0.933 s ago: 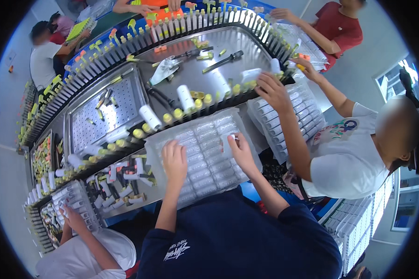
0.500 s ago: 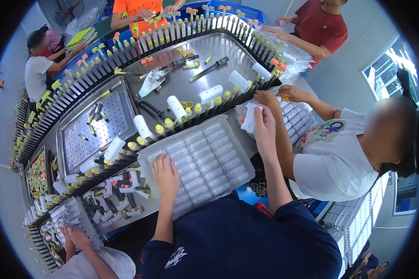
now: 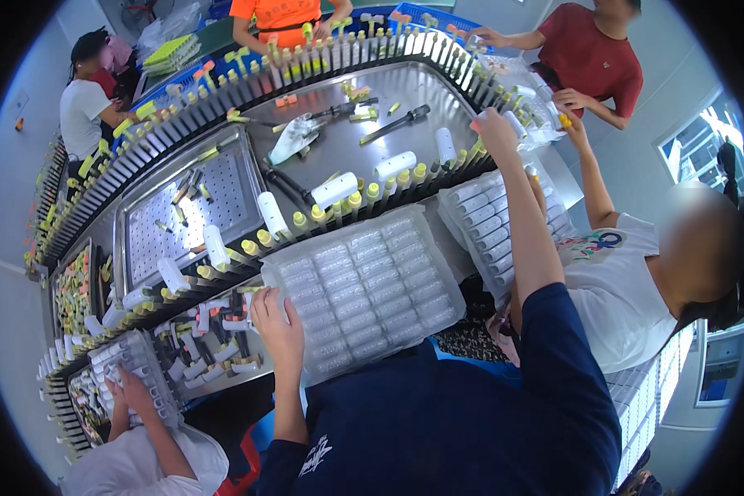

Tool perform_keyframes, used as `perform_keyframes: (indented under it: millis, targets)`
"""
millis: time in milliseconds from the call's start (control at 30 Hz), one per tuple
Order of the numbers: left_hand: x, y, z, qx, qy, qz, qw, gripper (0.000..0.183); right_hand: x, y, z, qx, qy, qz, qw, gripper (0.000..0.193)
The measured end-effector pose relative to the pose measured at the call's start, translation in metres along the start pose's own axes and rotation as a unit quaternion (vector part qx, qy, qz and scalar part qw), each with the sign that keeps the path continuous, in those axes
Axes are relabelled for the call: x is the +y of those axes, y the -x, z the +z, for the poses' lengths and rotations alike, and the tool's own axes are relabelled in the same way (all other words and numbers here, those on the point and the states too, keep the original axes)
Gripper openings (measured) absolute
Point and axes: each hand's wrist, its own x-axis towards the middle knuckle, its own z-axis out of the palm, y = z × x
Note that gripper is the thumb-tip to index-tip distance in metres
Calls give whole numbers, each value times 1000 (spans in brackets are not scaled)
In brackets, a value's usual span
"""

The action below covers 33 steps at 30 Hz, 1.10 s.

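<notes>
My left hand (image 3: pixel 278 326) lies at the left rim of a clear plastic tray (image 3: pixel 364 285), its fingers stretched out and thumb apart. Rows of moulded pockets fill the tray, which sits at the near edge of the bench. Stretched far to the right, my right hand (image 3: pixel 496 134) is at the row of upright pegs. Its fingers are curled, with a bit of orange showing beside them; what they grip is mostly hidden. White rounded sleeves (image 3: pixel 445 149) sit on or lean against the yellow-topped pegs (image 3: pixel 355 200) beyond the tray.
A second tray (image 3: pixel 484 227) of white pieces lies to the right, by a co-worker in a white shirt. Inside the peg loop are a white glove (image 3: pixel 296 139), black-handled tools (image 3: pixel 397 122) and a perforated metal tray (image 3: pixel 186 215). Loose parts (image 3: pixel 211 347) are piled left. Other people work around.
My right hand has swung up and away to the pegs; the white piece it held no longer shows in it. My left hand has shifted onto the tray's left rim. The nearby sleeves have moved left.
</notes>
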Motion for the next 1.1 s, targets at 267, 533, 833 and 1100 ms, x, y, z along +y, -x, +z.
perform_keyframes:
  millis: [267,533,833,1100]
  targets:
    - [-42,22,24,-78,26,-193,978,35,-53,74,35,114,-15,-169,979,48]
    - [0,8,-5,-109,47,-183,976,30,-45,310,34,-86,-300,17,950,40]
    - [70,35,-70,-13,10,-105,994,20,-26,315,-28,-126,-394,138,900,18]
    - [48,51,-54,186,175,64,965,34,16,421,-210,117,-318,136,931,19]
